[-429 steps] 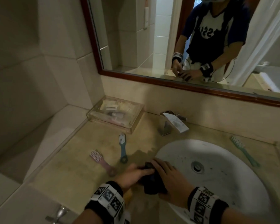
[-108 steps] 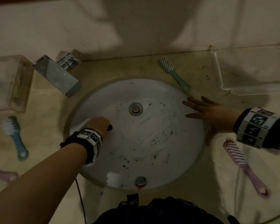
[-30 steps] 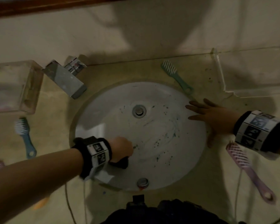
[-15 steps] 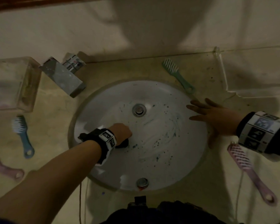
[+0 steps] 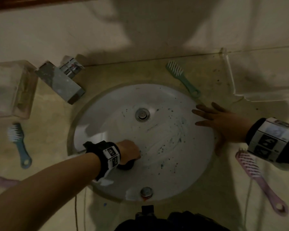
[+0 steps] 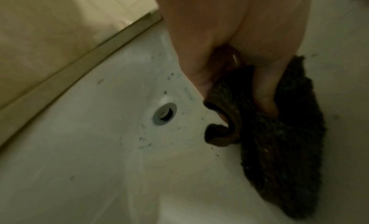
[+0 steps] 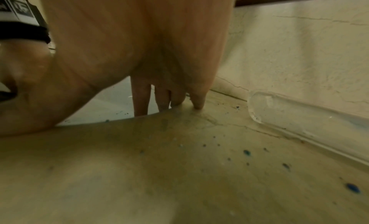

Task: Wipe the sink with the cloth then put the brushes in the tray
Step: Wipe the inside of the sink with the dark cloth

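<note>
My left hand point(image 5: 129, 151) grips a dark cloth point(image 5: 125, 165) and presses it on the lower left wall of the white sink point(image 5: 182, 164). In the left wrist view the cloth point(image 6: 279, 140) is bunched under my fingers point(image 6: 265, 91), beside the drain point(image 6: 164, 116). Blue specks and smears mark the basin. My right hand point(image 5: 218, 120) lies flat and open on the sink's right rim, fingers point(image 7: 196, 99) spread. A green brush point(image 5: 182, 79) lies behind the sink, a pink brush point(image 5: 257, 179) to the right, a blue brush point(image 5: 19, 144) and another pink one point(image 5: 2, 180) to the left. A clear tray point(image 5: 230, 80) stands at the back right.
A metal tap point(image 5: 60, 82) juts out at the sink's back left. A clear box point(image 5: 23, 90) with toiletries stands at the far left. The wall point(image 5: 140, 30) runs along the back of the beige counter point(image 5: 48, 122). Blue spots dot the counter point(image 7: 247, 152) near the tray point(image 7: 299, 116).
My left hand has slid the cloth down and slightly right across the basin's left side. The right hand has stayed flat on the rim.
</note>
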Motion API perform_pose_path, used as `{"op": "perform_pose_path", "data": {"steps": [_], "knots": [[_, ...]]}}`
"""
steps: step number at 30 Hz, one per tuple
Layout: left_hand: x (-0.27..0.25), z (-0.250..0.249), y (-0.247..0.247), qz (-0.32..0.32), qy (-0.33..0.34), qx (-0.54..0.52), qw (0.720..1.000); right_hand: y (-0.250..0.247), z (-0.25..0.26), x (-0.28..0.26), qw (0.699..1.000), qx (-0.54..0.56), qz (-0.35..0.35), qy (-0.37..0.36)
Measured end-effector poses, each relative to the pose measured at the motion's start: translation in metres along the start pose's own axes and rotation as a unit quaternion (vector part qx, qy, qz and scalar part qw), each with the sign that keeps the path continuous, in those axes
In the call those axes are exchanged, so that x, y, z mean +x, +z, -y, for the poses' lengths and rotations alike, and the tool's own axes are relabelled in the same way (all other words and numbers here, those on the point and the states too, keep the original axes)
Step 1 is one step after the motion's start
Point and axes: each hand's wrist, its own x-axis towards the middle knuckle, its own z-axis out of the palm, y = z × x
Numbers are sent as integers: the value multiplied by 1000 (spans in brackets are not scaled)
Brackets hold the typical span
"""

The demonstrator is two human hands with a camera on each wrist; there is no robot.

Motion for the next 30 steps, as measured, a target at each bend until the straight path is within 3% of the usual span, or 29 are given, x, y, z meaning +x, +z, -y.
{"op": "perform_pose_path", "data": {"steps": [4, 6, 9, 11, 13, 17, 23, 30], "knots": [[9, 12, -9, -122, -29, -20, 992, -2, 0, -1, 1000, 3, -1, -3], [11, 17, -12, -137, -47, -22, 989, -3, 1, -3, 1000, 15, -13, -1], [5, 26, -7, -164, -83, -73, 980, -8, 6, -8, 993, -76, -93, 2], [-6, 38, 0, -198, -154, -148, 957, -4, 8, -5, 993, -63, -103, -14], [-14, 54, 7, -206, -242, -212, 924, 0, 12, -5, 999, -11, -42, -3], [-9, 64, 19, -175, -320, -247, 898, -3, 13, 10, 999, -21, -43, 18], [12, 46, 12, -225, -339, -364, 838, -1, 14, 16, 998, -17, -40, 41], [28, 36, -7, -279, -251, -394, 839, 0, 16, 16, 998, -25, -22, 54]]}}
